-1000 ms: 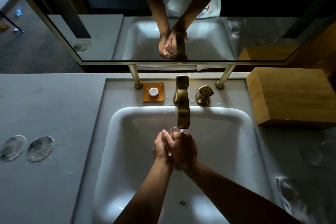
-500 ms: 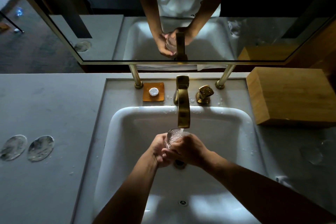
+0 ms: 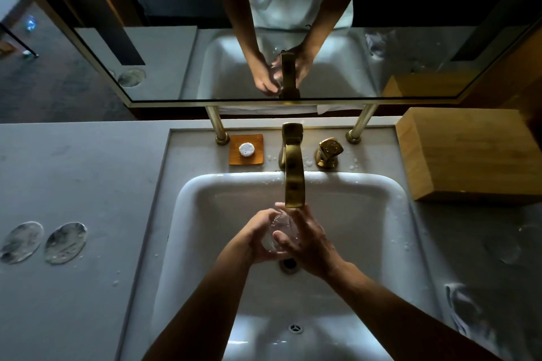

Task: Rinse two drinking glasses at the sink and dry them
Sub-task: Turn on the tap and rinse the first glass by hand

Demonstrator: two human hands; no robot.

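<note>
A clear drinking glass (image 3: 281, 232) is tilted between both hands over the white sink (image 3: 381, 243), just below the spout of the brass faucet (image 3: 294, 182). My left hand (image 3: 259, 239) cups it from the left and underneath. My right hand (image 3: 311, 243) wraps over its right side, fingers across the glass. Most of the glass is hidden by the fingers. On the dark counter right of the sink lies a faint clear rounded shape (image 3: 503, 246), possibly a second glass; I cannot tell.
Two round coasters (image 3: 44, 243) lie on the grey counter at left. A soap dish (image 3: 245, 150) and a brass tap handle (image 3: 329, 152) flank the faucet. A wooden box (image 3: 469, 155) stands at right. A mirror (image 3: 264, 38) hangs behind; something pale and crumpled (image 3: 462, 311) lies front right.
The glass stood mouth-up under the spout half a second ago; now it is tilted and my right hand's fingers have slid over it. Both hands shifted slightly lower in the basin.
</note>
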